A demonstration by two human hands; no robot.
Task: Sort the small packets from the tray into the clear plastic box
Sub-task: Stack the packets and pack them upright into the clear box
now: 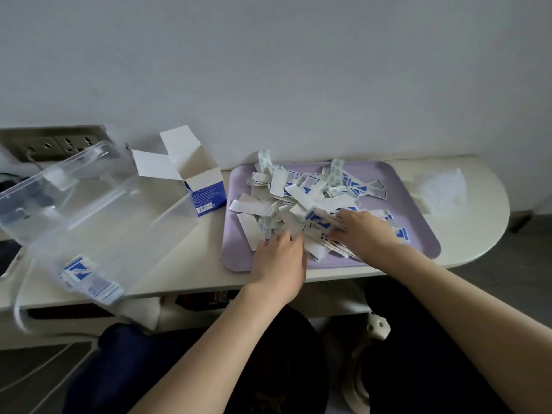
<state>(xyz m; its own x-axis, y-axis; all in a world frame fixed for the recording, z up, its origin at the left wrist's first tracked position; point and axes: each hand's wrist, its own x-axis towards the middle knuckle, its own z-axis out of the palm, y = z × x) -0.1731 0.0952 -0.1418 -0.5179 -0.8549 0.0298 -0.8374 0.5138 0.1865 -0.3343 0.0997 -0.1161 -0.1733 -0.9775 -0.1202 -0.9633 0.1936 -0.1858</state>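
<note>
At the far left a wall socket (pixel 56 144) sat low on the wall. In front of it, the clear plastic box (pixel 125 231) lay on the pale surface (pixel 203 258) with its lid (pixel 59 189) tipped up and back. A few blue and white packets (pixel 89 279) lay inside the box, in its near corner.

Just to the right of the box stood a small blue and white cardboard box (pixel 206 192) with its top flaps open.

Next came the purple tray (pixel 415 210), close beside the cardboard box. A big messy pile of small packets (pixel 307 192) covered most of the tray - some showed blue print and some showed plain white backs.

Both hands were down at the near edge of the pile, close together but not touching. The left hand (pixel 279 258) had its fingers curled down into the packets. I could not tell if it gripped any, for the back of the hand hid the fingertips. The right hand (pixel 364 231) was curled over a bunch of the small packets and held them - their ends stuck out below its fingers.

At the far right, past the tray, a crumpled white tissue (pixel 439 192) lay on the surface.
</note>
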